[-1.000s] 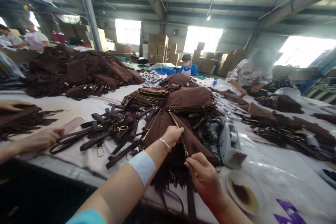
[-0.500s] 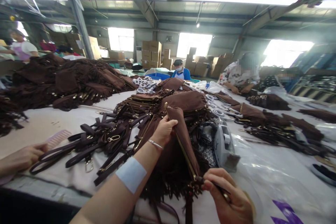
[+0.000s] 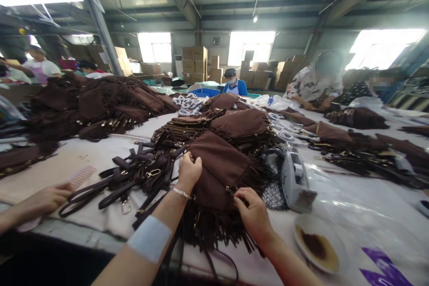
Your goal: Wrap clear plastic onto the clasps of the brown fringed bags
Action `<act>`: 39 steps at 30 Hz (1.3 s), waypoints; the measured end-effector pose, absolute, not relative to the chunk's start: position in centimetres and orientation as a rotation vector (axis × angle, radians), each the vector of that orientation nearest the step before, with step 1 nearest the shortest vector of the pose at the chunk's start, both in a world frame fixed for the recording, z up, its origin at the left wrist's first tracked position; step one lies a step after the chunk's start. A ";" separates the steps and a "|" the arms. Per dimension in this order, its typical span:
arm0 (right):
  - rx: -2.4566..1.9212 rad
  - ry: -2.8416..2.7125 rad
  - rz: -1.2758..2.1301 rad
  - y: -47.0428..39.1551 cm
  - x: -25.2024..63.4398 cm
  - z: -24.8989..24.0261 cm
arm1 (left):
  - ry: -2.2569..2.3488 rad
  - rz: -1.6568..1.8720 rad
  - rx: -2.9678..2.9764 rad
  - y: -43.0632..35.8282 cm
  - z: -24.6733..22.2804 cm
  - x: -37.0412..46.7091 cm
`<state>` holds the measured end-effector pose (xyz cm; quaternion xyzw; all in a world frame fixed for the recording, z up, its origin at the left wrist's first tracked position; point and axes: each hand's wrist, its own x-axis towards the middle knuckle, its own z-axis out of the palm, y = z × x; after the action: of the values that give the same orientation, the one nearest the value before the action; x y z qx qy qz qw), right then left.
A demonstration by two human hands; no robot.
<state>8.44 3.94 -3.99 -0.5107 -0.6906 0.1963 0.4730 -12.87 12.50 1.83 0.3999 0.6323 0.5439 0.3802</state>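
A brown fringed bag (image 3: 221, 163) lies flat on a stack of similar bags in front of me, its zipper running diagonally. My left hand (image 3: 189, 170) is closed on the bag's left edge, fingers curled. At the bag's lower right, my right hand (image 3: 250, 208) pinches the zipper end near small gold hardware. Dark straps (image 3: 134, 178) with gold clips lie to the left of the stack. A bracelet and a pale blue patch are on my left arm.
Another person's hand (image 3: 55, 196) holds a pink comb (image 3: 82, 178) at left. A white tape dispenser (image 3: 296, 183) and a dish of brown stuff (image 3: 317, 243) stand at right. Large bag pile (image 3: 97, 103) at back left; several people work beyond.
The bag was held up on edge and now lies flat on the stack. My left hand has moved left and down, my right hand up and left. The dish has come into view.
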 end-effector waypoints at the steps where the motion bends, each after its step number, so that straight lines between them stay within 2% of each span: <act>1: -1.243 -1.697 0.460 3.7 8.3 -4.2 | 1.601 1.328 1.016 11.0 1.0 -12.4; 3: -1.201 -1.730 0.394 3.2 8.1 -4.0 | 1.539 1.175 0.989 8.2 -0.5 -10.7; 5: -1.129 -1.803 0.326 2.7 7.7 -3.6 | 1.313 0.905 0.857 6.4 -1.6 -8.5; 7: -1.030 -1.930 0.286 2.1 7.2 -3.2 | 1.131 0.781 0.706 5.8 -2.4 -6.6; 11: -0.903 -2.118 0.287 0.5 7.3 -2.9 | 1.072 0.823 0.642 6.6 -3.0 -4.7; 18: -1.082 -1.814 0.505 -2.3 10.3 -2.6 | 1.047 0.813 0.559 6.7 -2.6 -5.1; 23: -1.151 -1.813 0.371 -2.9 13.8 -0.5 | 1.133 0.828 0.615 6.2 -2.8 -5.0; 26: -1.343 -1.687 0.158 -2.2 19.0 0.2 | 1.098 0.772 0.589 6.2 -3.0 -5.6; 29: -1.732 -1.536 -0.060 -1.2 26.6 -0.5 | 1.086 0.688 0.596 6.3 -3.1 -6.4; 32: -2.215 -1.500 -0.074 -0.1 33.7 -1.9 | 1.073 0.597 0.610 6.3 -3.2 -6.7; 35: -2.330 -1.477 -0.016 1.3 37.9 -3.4 | 1.087 0.587 0.619 6.3 -3.1 -6.3; 39: -2.416 -1.460 0.077 3.6 39.0 -5.0 | 1.146 0.667 0.625 5.9 -2.7 -5.4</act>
<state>39.03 3.55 -5.02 -0.8448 -0.5105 0.0270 0.1581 -5.42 5.93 -2.75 0.2853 0.5229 0.3045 0.7433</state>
